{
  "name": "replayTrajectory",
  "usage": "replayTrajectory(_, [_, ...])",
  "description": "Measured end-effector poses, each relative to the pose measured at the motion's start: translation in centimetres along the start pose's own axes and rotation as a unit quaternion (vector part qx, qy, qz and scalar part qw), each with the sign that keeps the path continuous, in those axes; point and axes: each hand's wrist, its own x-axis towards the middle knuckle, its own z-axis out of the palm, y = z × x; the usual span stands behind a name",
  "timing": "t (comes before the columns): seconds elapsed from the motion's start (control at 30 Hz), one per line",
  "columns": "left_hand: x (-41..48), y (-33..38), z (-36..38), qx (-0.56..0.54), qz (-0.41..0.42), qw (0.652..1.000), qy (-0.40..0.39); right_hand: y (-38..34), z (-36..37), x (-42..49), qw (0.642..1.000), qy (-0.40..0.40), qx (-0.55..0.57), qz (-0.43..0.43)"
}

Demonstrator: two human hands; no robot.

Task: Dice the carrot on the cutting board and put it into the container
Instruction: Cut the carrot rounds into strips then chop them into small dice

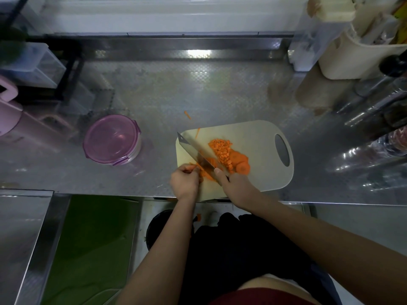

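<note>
A pale cutting board (255, 137) lies on the steel counter. On it sit a heap of diced carrot (221, 148) and a few round carrot slices (241, 165) to its right. My right hand (236, 183) grips the handle of a wide cleaver (197, 151), whose blade slants across the board's left part. My left hand (186, 179) pins carrot strips (206, 171) against the board right beside the blade. A round clear container with a purple lid (112, 139) stands to the left of the board, lid on.
Two thin carrot slivers (187, 114) lie on the counter and the board's far edge. A pink jug (8, 115) stands far left, a beige holder (356, 60) and bottles far right. A carrot scrap (198, 217) and a dark bin (158, 227) sit below the counter edge.
</note>
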Motion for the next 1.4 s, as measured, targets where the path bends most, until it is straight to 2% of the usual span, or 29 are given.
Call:
replayTrajectory(0.33, [0.0, 0.6, -0.1, 0.020, -0.028, 0.999, -0.003, -1.1, 0.4, 0.0, 0.999, 0.008, -0.035, 0.000])
replayTrajectory(0.53, [-0.1, 1.0, -0.3, 0.030, -0.024, 0.999, -0.012, -0.4, 1.4, 0.5, 1.000, 0.018, -0.014, 0.016])
replayTrajectory(0.67, [-0.1, 1.0, -0.4, 0.036, -0.022, 0.999, -0.015, -0.4, 1.4, 0.7, 0.999, 0.021, -0.046, 0.016])
replayTrajectory(0.87, [-0.4, 1.2, -0.5, 0.039, -0.021, 0.999, -0.021, 0.2, 2.5, 1.2, 0.997, 0.043, -0.060, -0.006])
replayTrajectory(1.1, [-0.3, 1.2, -0.6, 0.037, -0.027, 0.998, -0.031, 0.5, 1.7, 1.5, 0.999, 0.021, -0.042, -0.006])
replayTrajectory(1.4, [-1.8, 0.4, -0.7, 0.039, 0.038, 0.998, -0.041, 0.8, 1.1, 1.3, 1.000, -0.001, -0.020, 0.000])
